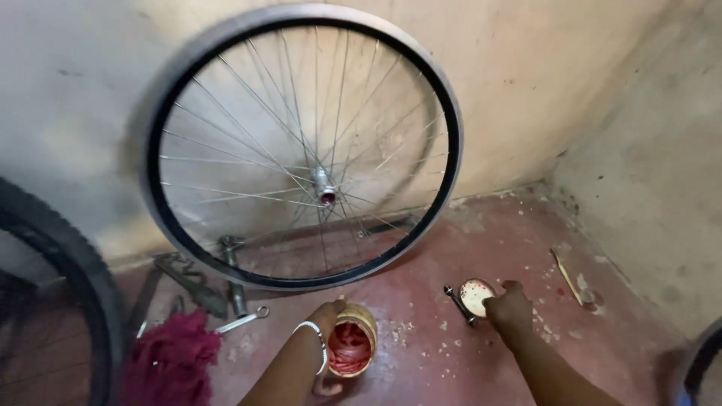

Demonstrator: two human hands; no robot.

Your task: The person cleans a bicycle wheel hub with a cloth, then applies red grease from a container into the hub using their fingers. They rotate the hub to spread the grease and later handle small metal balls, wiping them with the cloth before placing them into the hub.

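Observation:
My left hand [326, 314] grips the rim of a small round tub [351, 340] holding red grease, tilted on the red floor. My right hand [508, 307] rests its fingers on the tub's round lid [474, 295], which lies flat on the floor with red smears inside. A thin metal axle rod [459, 304] lies just left of the lid. A bare spoked bicycle rim [301, 146] leans against the wall behind, its hub [325, 188] at the centre.
A red rag [171, 359] lies at the lower left beside a wrench [241, 322] and several other metal tools [197, 284]. A tyred wheel [68, 286] stands at the left edge. A wooden stick [565, 277] lies near the right wall.

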